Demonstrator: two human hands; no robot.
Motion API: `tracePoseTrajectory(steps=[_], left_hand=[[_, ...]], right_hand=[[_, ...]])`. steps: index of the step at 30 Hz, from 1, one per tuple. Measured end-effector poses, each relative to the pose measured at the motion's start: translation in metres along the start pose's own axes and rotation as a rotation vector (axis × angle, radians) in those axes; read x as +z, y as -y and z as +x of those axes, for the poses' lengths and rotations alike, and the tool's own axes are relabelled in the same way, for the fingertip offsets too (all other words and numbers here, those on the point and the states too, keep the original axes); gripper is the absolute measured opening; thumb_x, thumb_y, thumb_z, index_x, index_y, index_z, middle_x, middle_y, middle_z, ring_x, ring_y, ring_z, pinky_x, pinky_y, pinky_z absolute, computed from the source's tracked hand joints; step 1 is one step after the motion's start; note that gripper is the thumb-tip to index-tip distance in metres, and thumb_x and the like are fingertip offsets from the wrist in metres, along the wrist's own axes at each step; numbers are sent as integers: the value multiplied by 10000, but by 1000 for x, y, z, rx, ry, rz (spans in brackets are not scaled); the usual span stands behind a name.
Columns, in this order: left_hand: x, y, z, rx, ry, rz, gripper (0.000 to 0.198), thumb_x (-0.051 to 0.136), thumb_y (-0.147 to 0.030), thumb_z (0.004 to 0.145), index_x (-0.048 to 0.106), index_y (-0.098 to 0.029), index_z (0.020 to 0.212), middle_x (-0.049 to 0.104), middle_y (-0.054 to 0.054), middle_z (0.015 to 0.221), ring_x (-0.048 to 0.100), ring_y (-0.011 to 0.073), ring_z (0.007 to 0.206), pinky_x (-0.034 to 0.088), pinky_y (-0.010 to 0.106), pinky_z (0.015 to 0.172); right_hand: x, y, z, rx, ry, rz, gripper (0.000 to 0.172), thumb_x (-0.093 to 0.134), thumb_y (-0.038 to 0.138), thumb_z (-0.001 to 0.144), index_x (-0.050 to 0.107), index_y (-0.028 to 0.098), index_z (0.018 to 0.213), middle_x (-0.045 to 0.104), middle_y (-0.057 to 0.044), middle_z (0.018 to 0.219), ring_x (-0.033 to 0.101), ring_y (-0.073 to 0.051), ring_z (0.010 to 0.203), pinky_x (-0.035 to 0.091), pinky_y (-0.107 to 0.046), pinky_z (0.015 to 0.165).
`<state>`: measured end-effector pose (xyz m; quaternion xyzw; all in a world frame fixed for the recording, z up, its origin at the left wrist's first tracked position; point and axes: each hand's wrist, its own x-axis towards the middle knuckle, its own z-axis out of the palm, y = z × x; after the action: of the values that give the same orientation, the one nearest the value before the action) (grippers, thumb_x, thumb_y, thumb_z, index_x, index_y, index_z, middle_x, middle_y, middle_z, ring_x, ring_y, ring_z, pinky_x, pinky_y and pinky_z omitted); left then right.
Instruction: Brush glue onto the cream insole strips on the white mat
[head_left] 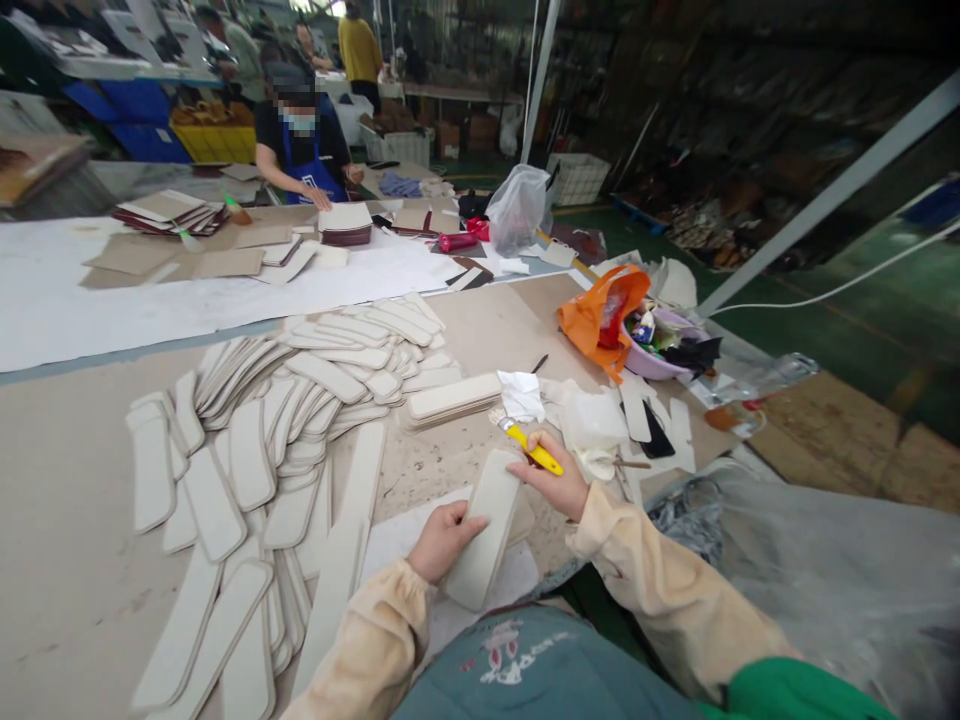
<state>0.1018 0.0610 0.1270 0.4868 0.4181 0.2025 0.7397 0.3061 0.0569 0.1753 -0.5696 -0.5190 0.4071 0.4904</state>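
Note:
My left hand [448, 540] grips the left edge of a long off-white panel [486, 535] with rounded corners, thumb on top. My right hand [557, 478] is closed around a yellow-handled brush [534, 449], its bristles pointing up and to the left. The fingers of that hand also touch the panel's upper right corner. The panel is held tilted over a white sheet [450, 613] on the table. Beyond the brush lies a neat stack of similar panels [455, 397], with a crumpled white tissue [520, 396] at its right end.
A large loose heap of off-white panels [255, 450] covers the table on my left. To the right stand a whitish tub [595, 420], an orange bag [604, 315] and a lilac basin [652, 362]. Across the table a person in a blue apron [304, 160] handles a stack of sheets [345, 222].

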Motion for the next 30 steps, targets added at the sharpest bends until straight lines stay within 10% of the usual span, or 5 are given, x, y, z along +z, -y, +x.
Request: tracePoseTrajectory(steps=[18,30], left_hand=[[9,-4,-2,-1,-30,-108,379,731,-402,600,638,-89,791,623,18,672,495,107,568,370,222,533],[-8,26,-46,-250,256,-413,521,650,-366,723,546,-105,1162,670,148,961,648,228,792,537,312,629]], right_hand=[[-3,-9,9,12,-19,75,372,705,334,639,388,223,799,394,75,630,367,-96,552,296,-219,513],[-33,-22,20,85,-190,169,402,725,335,611,388,219,798,419,87,618,411,-78,539,379,-195,477]])
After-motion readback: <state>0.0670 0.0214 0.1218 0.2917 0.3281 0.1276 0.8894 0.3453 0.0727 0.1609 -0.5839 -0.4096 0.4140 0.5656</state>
